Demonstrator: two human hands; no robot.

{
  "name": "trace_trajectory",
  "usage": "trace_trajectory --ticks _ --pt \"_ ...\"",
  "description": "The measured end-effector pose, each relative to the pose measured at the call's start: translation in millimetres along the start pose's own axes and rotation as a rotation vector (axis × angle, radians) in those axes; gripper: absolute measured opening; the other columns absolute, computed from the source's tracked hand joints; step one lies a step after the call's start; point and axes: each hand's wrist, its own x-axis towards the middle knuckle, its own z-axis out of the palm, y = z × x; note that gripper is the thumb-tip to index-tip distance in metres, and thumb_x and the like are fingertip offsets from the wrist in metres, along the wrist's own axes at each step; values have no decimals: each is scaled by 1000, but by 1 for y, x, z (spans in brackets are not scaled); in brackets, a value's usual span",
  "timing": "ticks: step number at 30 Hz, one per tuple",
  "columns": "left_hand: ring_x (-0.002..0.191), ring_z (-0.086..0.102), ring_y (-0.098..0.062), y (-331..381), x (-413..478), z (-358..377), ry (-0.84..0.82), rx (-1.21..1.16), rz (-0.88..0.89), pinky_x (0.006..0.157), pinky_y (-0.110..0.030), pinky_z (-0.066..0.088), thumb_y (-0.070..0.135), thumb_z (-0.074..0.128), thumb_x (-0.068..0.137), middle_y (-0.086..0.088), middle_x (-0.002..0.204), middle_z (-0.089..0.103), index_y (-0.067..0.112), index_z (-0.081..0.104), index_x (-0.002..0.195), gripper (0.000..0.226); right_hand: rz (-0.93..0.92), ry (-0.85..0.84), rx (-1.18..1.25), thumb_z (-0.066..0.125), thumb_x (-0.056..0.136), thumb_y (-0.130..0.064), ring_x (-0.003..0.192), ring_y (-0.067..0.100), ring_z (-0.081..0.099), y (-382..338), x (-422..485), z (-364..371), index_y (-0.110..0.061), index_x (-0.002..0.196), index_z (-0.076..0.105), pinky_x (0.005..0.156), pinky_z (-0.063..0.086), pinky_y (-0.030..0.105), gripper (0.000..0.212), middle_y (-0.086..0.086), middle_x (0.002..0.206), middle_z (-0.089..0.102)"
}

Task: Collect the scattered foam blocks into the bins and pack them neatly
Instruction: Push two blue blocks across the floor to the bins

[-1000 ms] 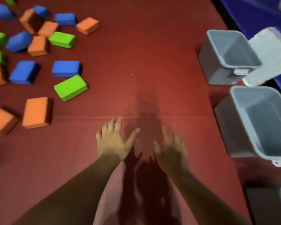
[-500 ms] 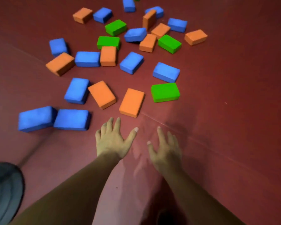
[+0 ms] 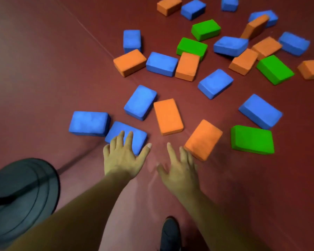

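Several blue, orange and green foam blocks lie scattered on the dark red floor mat (image 3: 43,69). My left hand (image 3: 122,156) is spread, its fingers over the near edge of a blue block (image 3: 134,135). My right hand (image 3: 179,169) is spread too, its fingertips just short of a tilted orange block (image 3: 203,139). Neither hand holds anything. Another blue block (image 3: 89,123) lies left of the first, an orange block (image 3: 168,115) between the hands and a green block (image 3: 252,139) to the right. No bin is in view.
A black round base (image 3: 20,196) with a dark bar sits at the lower left. My dark shoe (image 3: 170,234) shows at the bottom edge. A seam (image 3: 87,31) crosses the mat diagonally. The far blocks crowd the upper right.
The view swung left from the grey bins to the block pile, then closer. Both hands have reached forward; the left now overlaps a blue block, the right nears an orange one.
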Motion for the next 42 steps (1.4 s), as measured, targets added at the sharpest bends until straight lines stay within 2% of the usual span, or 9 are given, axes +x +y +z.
trace_trajectory --ticks 4,8,13,16,24,30,33,39,42 --pt "151 17 -22 -32 49 3 -35 -2 -39 120 -44 14 88 3 73 -3 167 20 27 26 159 108 -46 -72 -45 31 81 -74 148 38 29 -37 52 24 -38 159 26 112 32 53 86 15 160 34" --pt "150 18 -23 -74 95 12 -61 1 -63 120 -44 14 87 8 77 -3 166 21 28 26 159 103 -99 -142 -85 48 91 -68 150 35 22 -71 89 57 -39 160 19 114 27 49 81 13 164 27" --pt "150 18 -20 -126 169 28 -114 13 -9 120 -43 15 88 8 73 0 166 20 29 25 159 106 -80 -104 -95 57 77 -65 127 40 54 -108 143 114 -29 147 52 92 49 51 79 19 140 56" --pt "151 16 -21 -155 218 39 -144 71 119 122 -44 15 87 5 72 0 166 20 28 21 160 107 -90 -38 -68 60 75 -66 114 44 62 -125 177 154 -23 137 65 82 53 51 76 22 128 63" --pt "147 29 -31 -236 317 104 -100 153 276 118 -49 21 86 16 78 -9 162 33 20 35 157 104 -122 -129 -121 46 60 -81 124 47 57 -155 238 267 -29 142 59 89 51 66 98 22 137 59" --pt "155 6 -26 -291 380 165 -157 258 267 124 -48 7 89 -1 72 -5 170 7 27 13 162 111 -139 -150 -239 43 53 -87 138 50 41 -136 281 354 -37 153 40 104 40 67 111 23 155 38" --pt "156 2 -27 -325 401 190 -147 300 302 124 -51 5 91 0 70 -6 170 2 30 7 162 111 -167 -144 -353 58 47 -93 144 52 29 -122 290 388 -42 156 30 111 29 71 124 22 162 25" --pt "156 -1 -37 -368 423 213 -109 367 391 121 -62 5 101 9 66 -10 170 -4 34 2 161 116 -258 0 -383 56 48 -92 142 55 28 -111 293 406 -40 155 37 113 19 72 121 26 162 23" --pt "155 -4 -37 -377 435 215 -101 403 485 120 -65 4 107 8 54 -16 169 -4 29 4 162 133 -173 62 -362 52 51 -95 142 54 28 -124 306 409 -42 155 36 114 17 71 118 27 160 24"
